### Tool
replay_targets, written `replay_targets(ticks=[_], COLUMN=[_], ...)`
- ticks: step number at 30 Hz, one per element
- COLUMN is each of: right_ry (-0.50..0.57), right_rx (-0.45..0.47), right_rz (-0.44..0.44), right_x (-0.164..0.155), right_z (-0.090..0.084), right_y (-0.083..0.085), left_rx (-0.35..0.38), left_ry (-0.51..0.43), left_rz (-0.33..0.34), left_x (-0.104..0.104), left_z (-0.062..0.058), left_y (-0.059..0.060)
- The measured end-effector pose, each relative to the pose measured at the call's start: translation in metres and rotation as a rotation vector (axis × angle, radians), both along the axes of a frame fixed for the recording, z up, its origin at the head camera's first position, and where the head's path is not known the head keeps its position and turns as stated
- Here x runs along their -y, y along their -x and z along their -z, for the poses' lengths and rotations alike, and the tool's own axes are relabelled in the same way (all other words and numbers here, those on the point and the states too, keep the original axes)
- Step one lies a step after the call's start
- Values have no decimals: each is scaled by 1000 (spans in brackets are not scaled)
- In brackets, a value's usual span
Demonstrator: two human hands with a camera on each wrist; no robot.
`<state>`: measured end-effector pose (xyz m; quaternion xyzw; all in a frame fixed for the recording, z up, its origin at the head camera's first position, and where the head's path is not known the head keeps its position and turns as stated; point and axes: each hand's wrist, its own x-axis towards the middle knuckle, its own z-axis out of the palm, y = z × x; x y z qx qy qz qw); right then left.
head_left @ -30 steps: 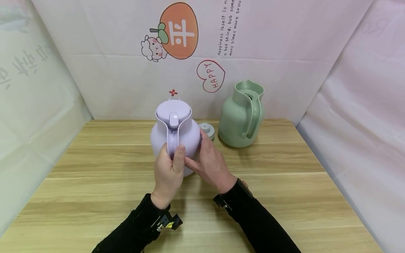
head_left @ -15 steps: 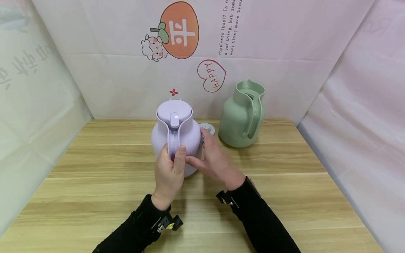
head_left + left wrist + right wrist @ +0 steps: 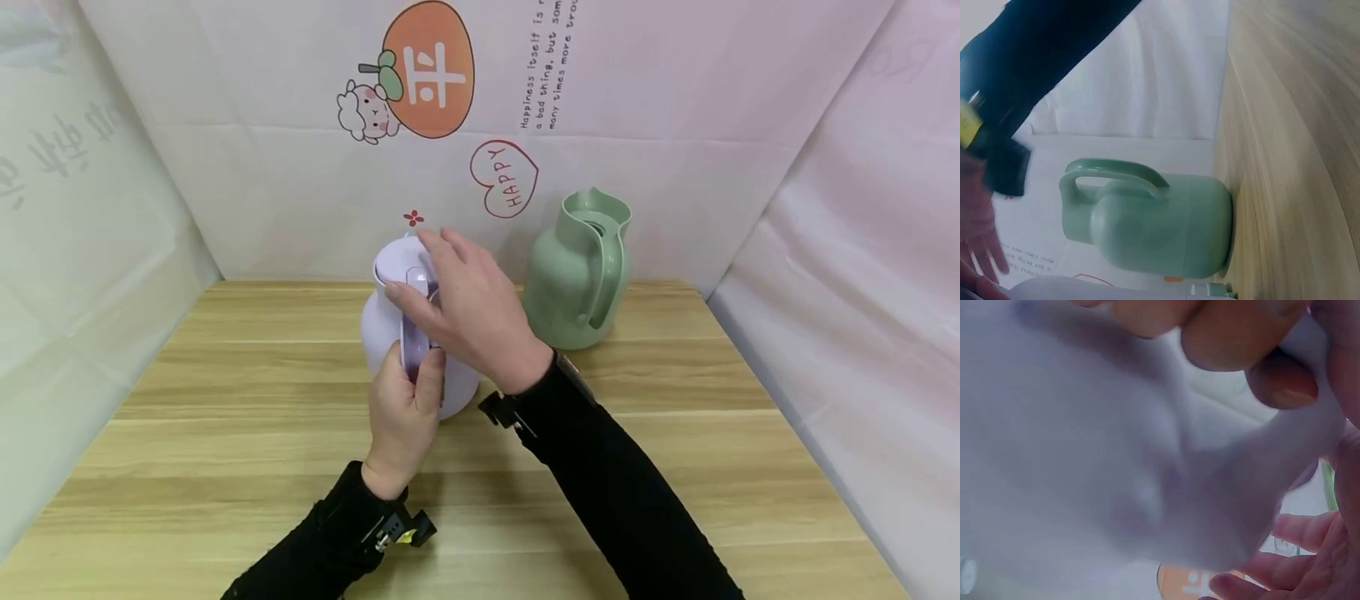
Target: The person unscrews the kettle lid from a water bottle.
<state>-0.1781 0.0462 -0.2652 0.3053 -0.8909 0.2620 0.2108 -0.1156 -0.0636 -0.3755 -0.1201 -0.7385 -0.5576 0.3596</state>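
Observation:
A lavender thermos jug [image 3: 381, 325] stands on the wooden table, its handle toward me. My left hand [image 3: 403, 417] grips the handle, thumb along its right side. Over the jug's top is my right hand [image 3: 483, 312], with fingers extended above the lid [image 3: 393, 257] and the thumb by the lid's lever. Whether it touches the lid cannot be told. In the right wrist view the lavender jug [image 3: 1085, 456] fills the picture, blurred, with the left fingers [image 3: 1222, 337] curled round its handle.
A green thermos jug [image 3: 566, 287] stands at the back right, its lidless mouth showing a dark hole. The grey stopper [image 3: 1210, 289] on the table shows in the left wrist view; my right hand covers it in the head view. Printed cloth [image 3: 637, 92] hangs behind.
My right hand has left the lavender jug's right side and moved up and left over its lid. The left hand keeps its grip on the handle.

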Motion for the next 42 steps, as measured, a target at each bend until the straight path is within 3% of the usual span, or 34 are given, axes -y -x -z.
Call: replay_targets(ticks=[6,13,32,42], right_ry=[-130,-227,-255,-303], right_rx=[8,0,-42,34], right_rz=[4,38,-40,-119], right_x=[17,22,17,12], right_z=[-14,-18,-19,-23], right_y=[5,6,11,18], left_rx=[-10,-28,-22,-46], left_ry=[32,29,18,13], left_rz=[-42,-43,-3,-11], left_x=[-1,-2,1,2], left_z=[3,6,4,4], left_y=[-1,-1,1,3])
